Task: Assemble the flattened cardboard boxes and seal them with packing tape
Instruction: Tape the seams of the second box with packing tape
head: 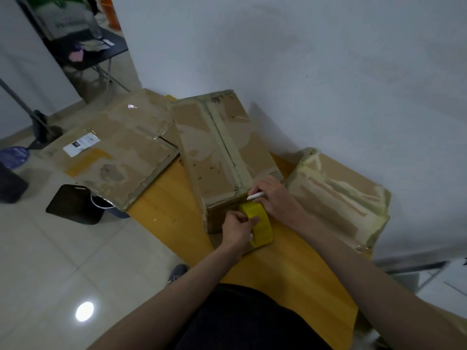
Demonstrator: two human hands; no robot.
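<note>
On the yellow tabletop [161, 210] in front of me, an assembled cardboard box [217, 157] is standing with a strip of tape already running along its top seam from the far end to the near edge. My left hand [237, 229] is curling around a yellow roll of packing tape [260, 227], fingers wrapped over its rim, holding it against the box's near face. My right hand [274, 198] is gripping a thin white cutter or pen-like tool [255, 196], its tip pointing left at the near top corner where the tape is bending over the edge; I cannot tell exactly what the tool is.

Judging by its look, the box is seeming light and empty, stiff along its edges but easily dented across the flaps, so pressing is best done near the corners. The roll is rigid and is best held through its core and rim, since the loose tape is thin, sticky and prone to folding on itself.

To the right, another taped box [338, 195] is sitting just beside this one. To the left, flattened cardboard [116, 152] is overhanging the table's far left edge.
</note>
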